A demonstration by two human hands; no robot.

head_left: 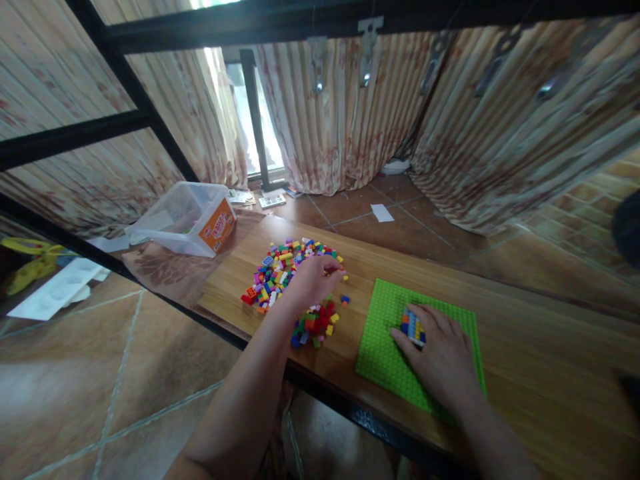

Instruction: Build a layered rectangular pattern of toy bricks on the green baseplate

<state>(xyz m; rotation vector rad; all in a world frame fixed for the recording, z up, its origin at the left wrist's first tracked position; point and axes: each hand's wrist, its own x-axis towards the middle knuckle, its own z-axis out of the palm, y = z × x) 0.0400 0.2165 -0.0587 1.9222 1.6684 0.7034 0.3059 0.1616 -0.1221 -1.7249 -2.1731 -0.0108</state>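
Observation:
My left hand [316, 279] hovers over the right side of a pile of small coloured toy building bricks [277, 273]. Its thumb and fingertips are pinched together, and whatever sits between them is too small to make out. On the green studded baseplate [383, 353], a small block of joined bricks [414, 327] shows blue, light blue, yellow, orange and white. My right hand [443, 350] grips this block, thumb on the near side and fingers around the far side. The palm hides part of the plate. One loose blue brick [345, 300] lies between pile and plate.
The wooden tabletop [530, 373] has a dark metal front edge. A clear plastic box [185, 217] with an orange label stands at the back left. Dark metal bars [320, 30] cross overhead, hung with metal clips. Curtains and a tiled floor lie behind.

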